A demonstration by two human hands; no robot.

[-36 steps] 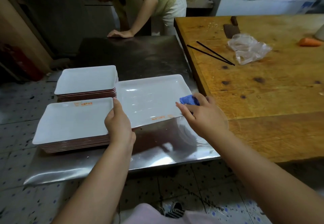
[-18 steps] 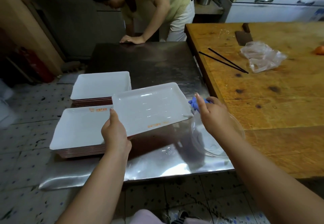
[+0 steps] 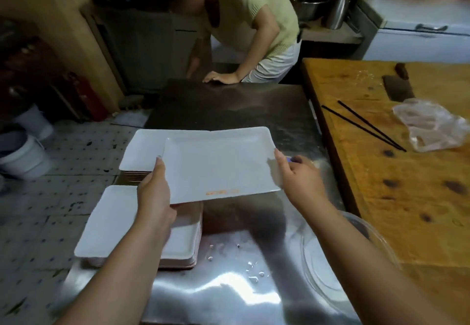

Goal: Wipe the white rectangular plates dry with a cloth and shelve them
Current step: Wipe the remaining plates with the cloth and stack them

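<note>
Here, in the head view, we have one white plate (image 3: pixel 218 164) lifted clear of the steel tabletop (image 3: pixel 229 286), tilted a little toward us, hanging over the gap between the two stacks. Our left hand (image 3: pixel 155 195) has its grip on the near left edge, thumb on top and fingers under; our right hand (image 3: pixel 300 179) takes the right edge with the thumb along the rim, while its curled fingers also hold the blue cloth (image 3: pixel 290 159), of which only a sliver shows. To do this step well, we judge that the left hand should carry the weight alone, with its grip moved nearer the middle of the edge, so the right can free the cloth and sweep in long strokes from the far rim toward us, then turn the plate and dry its back. Water drops (image 3: pixel 254 274) lie on the tabletop, so we would keep the plate in the air until it is dry. It looks slick and could slip from a thumb-only hold. Counting: one plate in hand; two stacks, the far stack (image 3: pixel 142 154) and the near stack (image 3: pixel 112 225), each of several plates whose number we cannot tell; one cloth; one clear bowl (image 3: pixel 330 286) at the right of the tabletop. On the wooden board (image 3: pixel 407 210) lie two chopsticks (image 3: pixel 366 126), one cleaver (image 3: pixel 396 88) and one plastic bag (image 3: pixel 429 126). One other person (image 3: pixel 254 19) leans on the far end.
</note>
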